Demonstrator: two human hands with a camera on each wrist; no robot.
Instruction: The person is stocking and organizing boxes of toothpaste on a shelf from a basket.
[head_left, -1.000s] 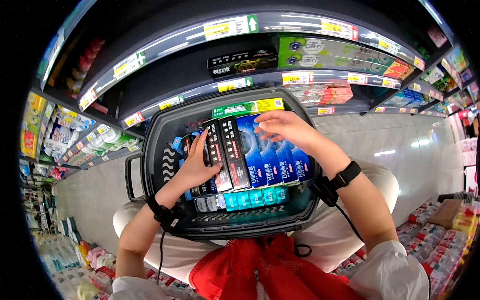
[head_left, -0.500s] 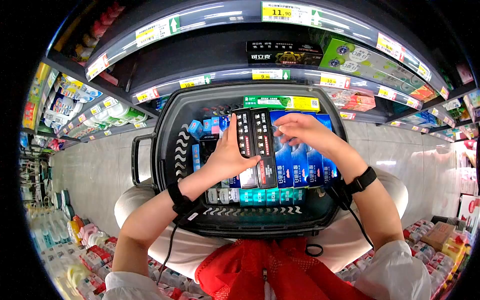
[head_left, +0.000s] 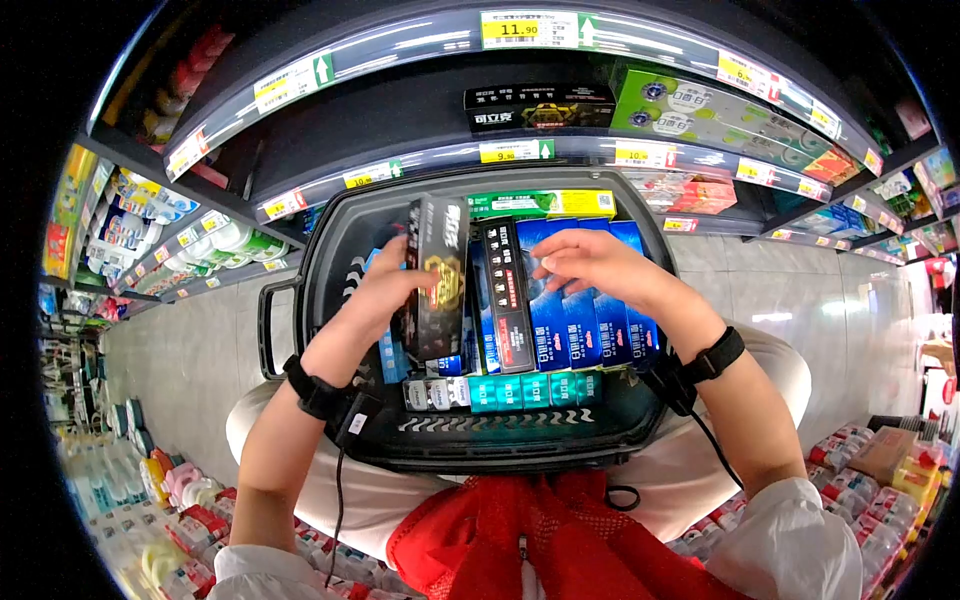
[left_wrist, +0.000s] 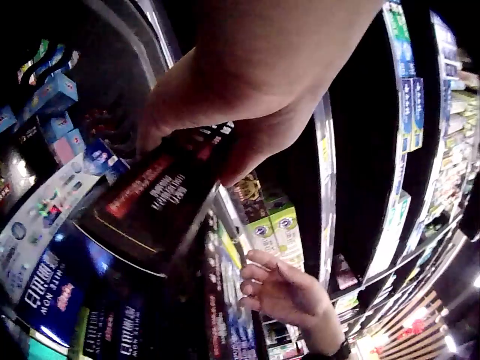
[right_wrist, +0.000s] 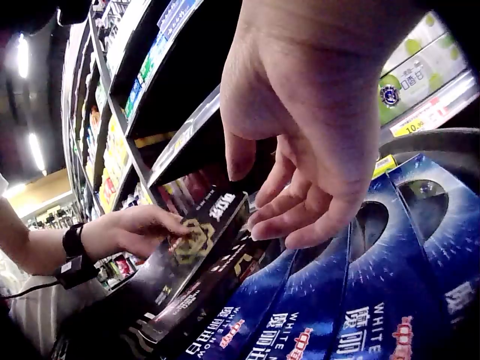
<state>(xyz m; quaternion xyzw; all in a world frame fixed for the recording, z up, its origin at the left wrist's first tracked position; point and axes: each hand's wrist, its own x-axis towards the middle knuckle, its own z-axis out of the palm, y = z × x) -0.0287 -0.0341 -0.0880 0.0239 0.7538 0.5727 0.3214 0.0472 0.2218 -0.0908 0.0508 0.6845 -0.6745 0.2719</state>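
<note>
Toward the left edge of the basket [head_left: 465, 462], your left hand [head_left: 378, 295] grips a black box [head_left: 436, 285]. Your thumb lies on its broad printed face and your fingers go round the other side, closed on it. You have the box turned so that this broad face shows to the head view, its long side running from the far edge toward the near edge. It looks slightly blurred there.

Your right hand [head_left: 592, 268] holds nothing. Its fingers are apart and gently bent, relaxed, above the far part of the blue boxes [head_left: 603, 318], with the tips close to the second black box [head_left: 511, 300]. Whether any tip touches a box, you cannot tell from these views.

That second black box stands in the middle of the basket, its narrow side up, just beside the row of blue boxes that fills the space toward the right edge. Along the far edge lies a green and yellow box [head_left: 545, 204]. Nearer the near edge, you have a row of teal boxes [head_left: 535, 392], with small grey boxes [head_left: 436, 393] at its left end. Light blue boxes [head_left: 392, 345] sit by the left edge, partly behind your left hand.
</note>
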